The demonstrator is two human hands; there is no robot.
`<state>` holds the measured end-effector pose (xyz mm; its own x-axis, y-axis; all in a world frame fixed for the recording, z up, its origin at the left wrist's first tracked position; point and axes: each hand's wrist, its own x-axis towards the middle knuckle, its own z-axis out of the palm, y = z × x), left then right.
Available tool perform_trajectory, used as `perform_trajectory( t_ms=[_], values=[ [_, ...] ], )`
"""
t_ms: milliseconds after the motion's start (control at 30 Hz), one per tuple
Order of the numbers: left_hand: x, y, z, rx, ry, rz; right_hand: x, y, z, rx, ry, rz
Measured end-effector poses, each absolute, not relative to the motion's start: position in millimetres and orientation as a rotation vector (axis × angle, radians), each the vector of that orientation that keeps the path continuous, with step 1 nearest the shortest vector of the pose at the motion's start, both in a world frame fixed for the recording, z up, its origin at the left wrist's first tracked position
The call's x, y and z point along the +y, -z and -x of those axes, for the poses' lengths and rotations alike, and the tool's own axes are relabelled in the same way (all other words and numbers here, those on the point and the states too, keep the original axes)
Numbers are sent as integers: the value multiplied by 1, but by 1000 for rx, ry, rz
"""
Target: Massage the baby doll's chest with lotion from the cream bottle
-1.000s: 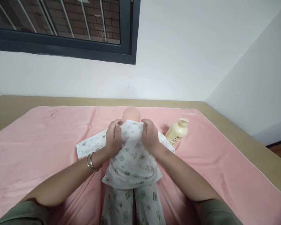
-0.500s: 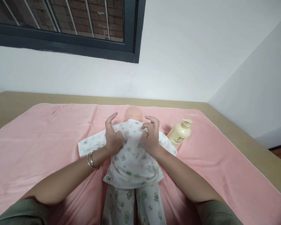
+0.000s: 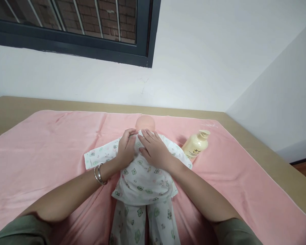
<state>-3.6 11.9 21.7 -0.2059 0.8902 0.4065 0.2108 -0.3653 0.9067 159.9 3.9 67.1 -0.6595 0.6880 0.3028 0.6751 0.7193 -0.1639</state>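
Observation:
A baby doll (image 3: 145, 123) lies on a pink towel (image 3: 40, 153), head away from me, dressed in a white printed top (image 3: 142, 177) and matching trousers (image 3: 145, 221). My left hand (image 3: 126, 149), with bangles at the wrist, lies flat on the doll's upper chest, fingers stretched toward the collar. My right hand (image 3: 154, 149) lies flat beside it, fingers spread and pointing left over the neckline. Neither hand holds anything; both press on the fabric.
A cream pump bottle (image 3: 196, 144) lies on its side on the towel right of the doll. The towel covers a tan surface (image 3: 270, 160) set against a white wall, below a dark-framed window (image 3: 91, 30).
My fingers, curled and lifted off the collar half a second ago, have come down flat on the doll's chest. My right hand has slid left toward the neckline.

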Motion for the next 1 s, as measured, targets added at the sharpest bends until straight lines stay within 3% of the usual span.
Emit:
perform_trajectory(
  t_ms=[233,467,700,900,1000],
  values=[
    [7,-25,1,1363,-1607,-1571,21,-74,-161,-2534,-167,1382],
    [7,-22,0,1334,-1637,-1615,-15,-66,-173,-2681,-107,968],
    [9,-17,-1,1406,-1614,-1656,10,-67,-168,-2495,-131,1305],
    [7,-20,-1,1403,-1587,-1668,-29,-58,-180,-2648,-118,965],
    [5,-24,-2,1387,-1573,-1697,-23,-60,-193,-2618,-167,1039]
  ],
)
